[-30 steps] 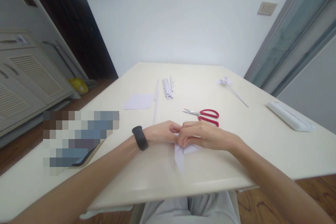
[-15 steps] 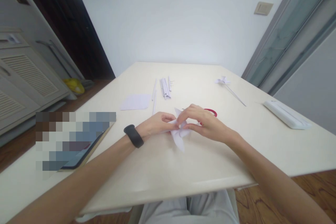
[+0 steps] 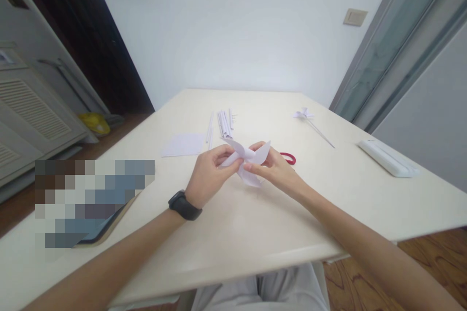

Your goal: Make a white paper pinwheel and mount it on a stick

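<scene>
A white paper pinwheel (image 3: 251, 178) is held above the table near its front, its curved blades spread. My left hand (image 3: 210, 175) grips it from the left, thumb close to the centre. From the right, my right hand (image 3: 276, 170) pinches it, with the thumb in front and the fingers behind the blades. Just past my right hand lies a pair of scissors, of which a red handle (image 3: 289, 158) shows; the rest is hidden. A finished-looking pinwheel on a thin stick (image 3: 304, 114) rests at the back right.
Beyond my hands lie several rolled paper tubes (image 3: 224, 124) and thin paper sticks (image 3: 209, 129). White paper sheets (image 3: 183, 145) are at the left. A blurred-out tablet-like device (image 3: 105, 226) lies at the left edge, a white case (image 3: 386, 158) at the right.
The pinwheel has been lifted and turned so its blades face up towards me. My right hand has gone from over its centre to its right side; my left hand has rotated around it.
</scene>
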The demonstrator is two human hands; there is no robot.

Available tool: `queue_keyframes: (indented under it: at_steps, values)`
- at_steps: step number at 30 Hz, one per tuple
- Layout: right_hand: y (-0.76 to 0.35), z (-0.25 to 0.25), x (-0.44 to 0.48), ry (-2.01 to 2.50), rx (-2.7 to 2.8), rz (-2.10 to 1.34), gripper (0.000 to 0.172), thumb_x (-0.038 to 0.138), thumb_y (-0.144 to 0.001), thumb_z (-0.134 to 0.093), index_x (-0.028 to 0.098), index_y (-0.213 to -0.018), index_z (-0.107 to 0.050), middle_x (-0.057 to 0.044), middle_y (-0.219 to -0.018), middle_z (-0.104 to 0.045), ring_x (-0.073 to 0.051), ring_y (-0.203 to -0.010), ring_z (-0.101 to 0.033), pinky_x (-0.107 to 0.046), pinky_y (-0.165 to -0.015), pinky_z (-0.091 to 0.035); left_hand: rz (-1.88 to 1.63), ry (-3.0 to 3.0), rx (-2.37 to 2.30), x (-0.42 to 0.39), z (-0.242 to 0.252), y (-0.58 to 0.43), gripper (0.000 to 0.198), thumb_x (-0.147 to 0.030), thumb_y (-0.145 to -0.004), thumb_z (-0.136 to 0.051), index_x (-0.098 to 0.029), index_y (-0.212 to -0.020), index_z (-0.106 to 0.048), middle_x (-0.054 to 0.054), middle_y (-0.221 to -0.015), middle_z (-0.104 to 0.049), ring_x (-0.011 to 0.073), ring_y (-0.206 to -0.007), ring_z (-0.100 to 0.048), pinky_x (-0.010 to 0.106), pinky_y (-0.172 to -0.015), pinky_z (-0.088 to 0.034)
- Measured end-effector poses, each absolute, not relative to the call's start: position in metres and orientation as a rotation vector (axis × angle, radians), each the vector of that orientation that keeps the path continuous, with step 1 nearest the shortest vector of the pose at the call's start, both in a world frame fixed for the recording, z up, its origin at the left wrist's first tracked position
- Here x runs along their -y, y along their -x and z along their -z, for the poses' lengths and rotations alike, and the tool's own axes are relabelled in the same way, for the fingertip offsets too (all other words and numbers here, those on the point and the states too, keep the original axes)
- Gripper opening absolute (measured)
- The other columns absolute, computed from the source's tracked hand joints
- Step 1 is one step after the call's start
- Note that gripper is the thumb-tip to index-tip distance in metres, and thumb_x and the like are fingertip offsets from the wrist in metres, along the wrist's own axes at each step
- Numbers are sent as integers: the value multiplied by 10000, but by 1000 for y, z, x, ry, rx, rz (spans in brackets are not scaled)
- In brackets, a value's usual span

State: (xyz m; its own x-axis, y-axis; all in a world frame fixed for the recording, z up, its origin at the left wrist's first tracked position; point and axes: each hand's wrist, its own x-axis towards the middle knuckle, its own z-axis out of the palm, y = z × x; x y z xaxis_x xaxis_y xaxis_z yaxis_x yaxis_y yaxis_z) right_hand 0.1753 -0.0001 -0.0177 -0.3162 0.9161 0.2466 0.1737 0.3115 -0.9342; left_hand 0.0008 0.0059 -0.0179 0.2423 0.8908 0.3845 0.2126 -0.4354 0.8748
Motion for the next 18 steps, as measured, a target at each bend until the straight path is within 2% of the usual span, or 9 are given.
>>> queue_keyframes:
  at_steps: [6,18]
  values:
    - [-175,16,1,937,1737,-1046,261,346,-755,-654,191,-942,-561,-29,-975,-593,-168,-910,-579,-278,-762,-448,-1248,-1830,-1003,-5,19,-3,145,-234,-787,-582,-167,-906,-630,62,-978,-685,222,-927,-634,305,-796,-495]
    - [-175,17,0,911,1740,-983,239,354,-761,-643,179,-914,-587,-26,-903,-612,-163,-842,-583,-267,-711,-442,-1271,-1875,-1017,0,17,-3,122,-241,-780,-593,-168,-872,-626,43,-905,-679,209,-874,-635,299,-789,-496]
